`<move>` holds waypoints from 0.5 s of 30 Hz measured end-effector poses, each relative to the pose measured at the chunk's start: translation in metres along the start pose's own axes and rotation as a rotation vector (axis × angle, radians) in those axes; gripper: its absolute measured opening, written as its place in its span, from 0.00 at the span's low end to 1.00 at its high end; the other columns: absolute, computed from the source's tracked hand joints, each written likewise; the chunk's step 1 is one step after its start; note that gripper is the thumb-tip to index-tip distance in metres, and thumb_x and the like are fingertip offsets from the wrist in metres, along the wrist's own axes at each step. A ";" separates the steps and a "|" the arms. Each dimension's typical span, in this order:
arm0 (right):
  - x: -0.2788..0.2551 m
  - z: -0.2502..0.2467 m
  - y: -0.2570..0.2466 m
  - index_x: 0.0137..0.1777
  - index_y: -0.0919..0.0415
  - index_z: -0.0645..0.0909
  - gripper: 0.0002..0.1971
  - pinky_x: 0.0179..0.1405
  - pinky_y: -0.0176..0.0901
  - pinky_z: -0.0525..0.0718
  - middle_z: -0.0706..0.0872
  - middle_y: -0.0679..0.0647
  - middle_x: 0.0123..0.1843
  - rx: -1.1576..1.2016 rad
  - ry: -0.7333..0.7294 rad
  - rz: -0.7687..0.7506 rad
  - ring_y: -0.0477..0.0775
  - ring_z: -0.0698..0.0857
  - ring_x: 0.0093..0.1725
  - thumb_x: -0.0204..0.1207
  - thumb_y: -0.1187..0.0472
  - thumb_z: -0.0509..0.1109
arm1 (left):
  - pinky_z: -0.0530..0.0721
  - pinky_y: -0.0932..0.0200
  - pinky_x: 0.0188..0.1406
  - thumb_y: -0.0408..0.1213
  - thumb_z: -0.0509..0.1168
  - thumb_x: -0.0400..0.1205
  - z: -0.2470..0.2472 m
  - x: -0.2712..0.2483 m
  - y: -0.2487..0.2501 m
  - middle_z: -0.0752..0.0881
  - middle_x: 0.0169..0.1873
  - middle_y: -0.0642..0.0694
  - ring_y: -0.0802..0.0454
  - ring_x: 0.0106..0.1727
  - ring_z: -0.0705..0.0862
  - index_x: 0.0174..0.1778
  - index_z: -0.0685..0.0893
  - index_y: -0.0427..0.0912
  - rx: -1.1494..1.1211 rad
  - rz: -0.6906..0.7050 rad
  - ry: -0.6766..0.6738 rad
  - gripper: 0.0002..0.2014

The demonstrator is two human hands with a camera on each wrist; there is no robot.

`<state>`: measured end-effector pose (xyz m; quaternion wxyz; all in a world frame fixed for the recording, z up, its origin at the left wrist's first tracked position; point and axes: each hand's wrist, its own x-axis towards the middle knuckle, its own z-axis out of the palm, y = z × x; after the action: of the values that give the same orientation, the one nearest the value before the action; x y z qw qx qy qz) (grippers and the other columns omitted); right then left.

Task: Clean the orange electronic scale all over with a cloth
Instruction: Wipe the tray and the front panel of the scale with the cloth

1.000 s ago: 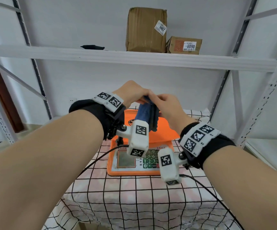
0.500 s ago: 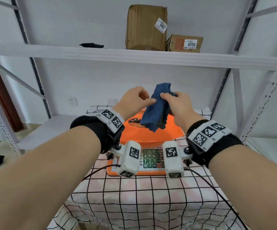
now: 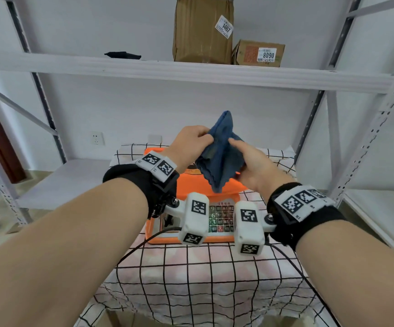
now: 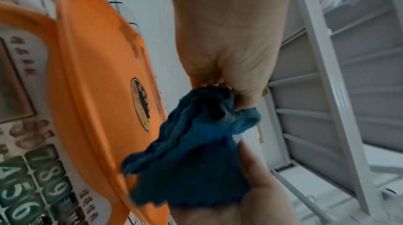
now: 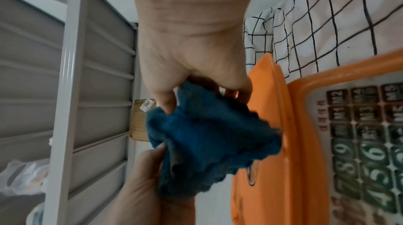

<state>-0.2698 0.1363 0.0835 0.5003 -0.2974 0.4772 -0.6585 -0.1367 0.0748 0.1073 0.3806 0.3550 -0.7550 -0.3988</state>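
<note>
A blue cloth point(image 3: 219, 154) hangs in the air between my two hands, above the orange electronic scale point(image 3: 191, 185). My left hand point(image 3: 192, 143) pinches the cloth's upper left side. On the other side my right hand point(image 3: 250, 159) holds it with thumb and fingers. The scale sits on the checked tablecloth point(image 3: 203, 279), its green keypad point(image 3: 219, 217) facing me, partly hidden by the wrist cameras. In the left wrist view the cloth point(image 4: 196, 151) dangles beside the scale's orange platter point(image 4: 104, 82). The right wrist view shows the cloth point(image 5: 209, 142) bunched between both hands.
A white shelf board point(image 3: 191, 72) runs overhead with two cardboard boxes point(image 3: 203, 29) and a small black object point(image 3: 122, 55). Metal rack uprights point(image 3: 370, 128) stand at the right and left. Black cables point(image 3: 292, 260) trail over the tablecloth.
Both hands have lifted the cloth higher above the scale and spread it wider between them. The head view has tilted, showing more of the table.
</note>
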 end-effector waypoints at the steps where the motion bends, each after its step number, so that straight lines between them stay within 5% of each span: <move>1: 0.000 -0.002 0.002 0.60 0.60 0.81 0.12 0.47 0.51 0.86 0.88 0.60 0.55 -0.001 0.049 0.033 0.59 0.86 0.53 0.82 0.56 0.63 | 0.76 0.55 0.37 0.33 0.60 0.75 0.001 0.001 -0.003 0.81 0.34 0.37 0.48 0.36 0.77 0.41 0.83 0.31 -0.020 -0.034 0.015 0.09; 3: 0.001 -0.005 0.000 0.53 0.60 0.82 0.09 0.48 0.52 0.86 0.89 0.59 0.50 0.031 0.141 0.050 0.60 0.87 0.50 0.82 0.58 0.61 | 0.71 0.55 0.35 0.33 0.60 0.74 -0.001 0.005 -0.010 0.76 0.32 0.39 0.48 0.35 0.73 0.38 0.81 0.34 0.004 -0.082 0.021 0.07; 6: 0.006 -0.011 -0.009 0.42 0.57 0.80 0.07 0.34 0.44 0.84 0.86 0.55 0.39 -0.041 0.251 0.040 0.56 0.84 0.36 0.81 0.60 0.62 | 0.68 0.56 0.35 0.33 0.59 0.70 -0.006 0.011 -0.023 0.72 0.30 0.39 0.48 0.33 0.70 0.34 0.79 0.35 0.097 -0.140 -0.022 0.06; 10: 0.011 -0.011 -0.028 0.42 0.59 0.77 0.05 0.41 0.49 0.84 0.79 0.55 0.36 -0.195 0.431 -0.139 0.54 0.80 0.37 0.79 0.61 0.64 | 0.83 0.47 0.56 0.32 0.59 0.81 -0.012 0.011 -0.036 0.81 0.47 0.36 0.39 0.51 0.83 0.48 0.80 0.36 0.236 -0.198 0.018 0.06; 13: 0.014 -0.016 -0.029 0.32 0.56 0.73 0.14 0.36 0.42 0.73 0.77 0.54 0.32 -0.760 0.451 -0.478 0.49 0.76 0.31 0.81 0.61 0.58 | 0.79 0.55 0.46 0.34 0.59 0.82 -0.017 0.009 -0.044 0.83 0.52 0.40 0.45 0.49 0.81 0.59 0.81 0.34 0.333 -0.177 0.023 0.12; 15: 0.016 -0.020 -0.018 0.31 0.58 0.75 0.15 0.37 0.41 0.69 0.82 0.60 0.36 -1.208 0.348 -0.607 0.57 0.79 0.35 0.80 0.59 0.59 | 0.74 0.59 0.44 0.35 0.59 0.83 -0.018 0.006 -0.047 0.82 0.52 0.43 0.49 0.47 0.79 0.60 0.80 0.36 0.376 -0.169 0.025 0.13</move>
<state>-0.2993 0.1284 0.0917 -0.0426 -0.5339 0.7288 -0.4266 -0.1129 0.0432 0.0751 0.2825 0.4868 -0.7789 -0.2768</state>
